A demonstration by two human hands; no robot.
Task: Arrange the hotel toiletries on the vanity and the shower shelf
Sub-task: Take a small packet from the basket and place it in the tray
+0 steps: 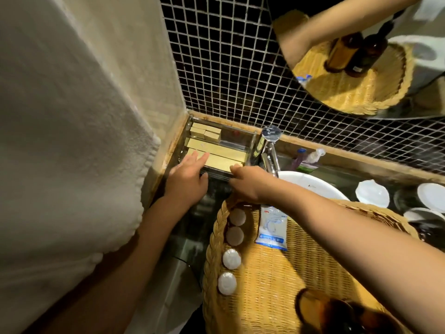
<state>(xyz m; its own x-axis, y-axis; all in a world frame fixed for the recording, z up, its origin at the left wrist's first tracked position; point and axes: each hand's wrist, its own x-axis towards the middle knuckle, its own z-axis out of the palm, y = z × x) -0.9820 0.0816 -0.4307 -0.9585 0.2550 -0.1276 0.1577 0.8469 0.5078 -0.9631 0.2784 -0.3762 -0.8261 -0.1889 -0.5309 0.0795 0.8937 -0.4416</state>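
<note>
Bottom right, amber bottles [337, 312] cut off; left hand [187, 182] laid flat on boxes [216, 153]; right hand [245, 183] seemingly curled on tray [250, 138].

Woven wicker basket [277, 273], glossy chrome tap [269, 150], clear acrylic tray [250, 141], fluffy cloth towel [60, 141]

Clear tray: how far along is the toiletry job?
Done: tan boxes lined up in the clear tray. In hand: left hand presses one box, right hand at the tray's front edge. Left: white discs, a packet and amber bottles, in the wicker basket.
</note>
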